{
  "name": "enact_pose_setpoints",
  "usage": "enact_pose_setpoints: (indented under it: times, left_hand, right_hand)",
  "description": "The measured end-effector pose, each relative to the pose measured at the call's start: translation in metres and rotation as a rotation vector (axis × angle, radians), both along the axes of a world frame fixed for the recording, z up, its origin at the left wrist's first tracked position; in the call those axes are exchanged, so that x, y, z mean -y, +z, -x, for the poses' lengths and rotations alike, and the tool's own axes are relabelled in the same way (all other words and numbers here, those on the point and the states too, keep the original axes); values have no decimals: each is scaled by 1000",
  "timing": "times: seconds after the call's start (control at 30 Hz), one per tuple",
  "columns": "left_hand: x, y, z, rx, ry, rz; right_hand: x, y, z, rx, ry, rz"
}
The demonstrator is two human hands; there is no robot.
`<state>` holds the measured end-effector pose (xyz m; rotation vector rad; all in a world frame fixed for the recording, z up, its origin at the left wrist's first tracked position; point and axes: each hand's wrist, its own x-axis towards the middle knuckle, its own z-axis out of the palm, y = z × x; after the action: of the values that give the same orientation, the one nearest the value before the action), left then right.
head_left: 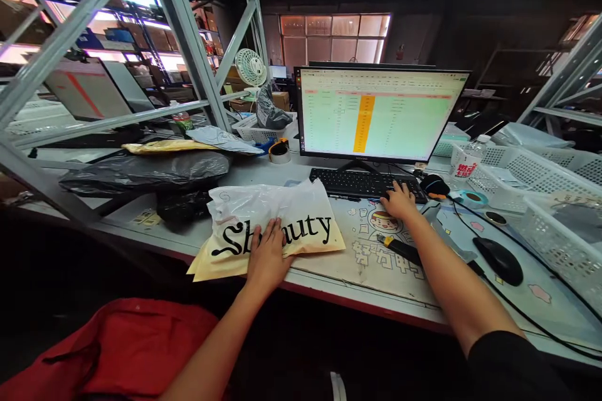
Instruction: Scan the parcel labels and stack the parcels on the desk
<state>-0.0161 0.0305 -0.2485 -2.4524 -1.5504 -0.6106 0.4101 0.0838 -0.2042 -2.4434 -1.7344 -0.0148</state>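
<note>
My left hand (268, 254) lies flat with its fingers stretched out on a white and yellow plastic mailing bag (305, 207) printed with large black letters. The bag rests at the table's front edge. My right hand (399, 202) is over the right part of the black keyboard (348, 183), fingers spread on the keys. Behind the keyboard stands a monitor (376, 116) showing a spreadsheet with one orange column. A utility knife (399, 249) with a yellow and black body lies beside my right forearm, on a printed desk mat (338, 269).
Black plastic packages (155, 172) and a yellow mailer (164, 146) are piled at the left. A tape roll (279, 151) sits behind the bag. On the right are a black mouse (497, 260), cables, a plastic bottle (468, 160) and white baskets (531, 166). A metal frame (188, 44) rises at left.
</note>
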Motion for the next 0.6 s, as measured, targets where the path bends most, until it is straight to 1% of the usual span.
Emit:
enact_pose_setpoints:
  times: [0.13, 0.23, 0.3, 0.33, 0.37, 0.4, 0.43, 0.5, 0.53, 0.57, 0.6]
  left_hand:
    - [4, 15, -1, -145, -10, 2]
    - [6, 29, -3, -267, -44, 13]
    - [7, 36, -5, -333, -78, 5]
    - [7, 39, -6, -356, -99, -3]
    - [7, 42, -7, -370, -121, -10]
    - [7, 45, -8, -377, -144, -12]
    - [7, 49, -8, -383, -166, -4]
    - [10, 60, -8, -406, -203, 23]
    - [13, 66, -7, -421, -220, 31]
    - [17, 74, -5, -430, -237, 33]
    - [22, 82, -2, -431, -253, 33]
  right_hand:
    - [1, 2, 1, -18, -6, 26]
    - [4, 11, 5, -33, 3, 10]
    - [9, 22, 15, -46, 14, -18]
    - [14, 28, 24, -52, 29, -32]
    - [21, 34, 37, -65, 74, -49]
    - [30, 40, 54, -89, 163, -68]
    - [41, 45, 75, -118, 293, -87]
    - [66, 49, 128, -171, 631, -123]
    - [78, 48, 158, -152, 772, -134]
    - [88, 47, 187, -100, 859, -144]
    - [96, 45, 214, -34, 899, -142]
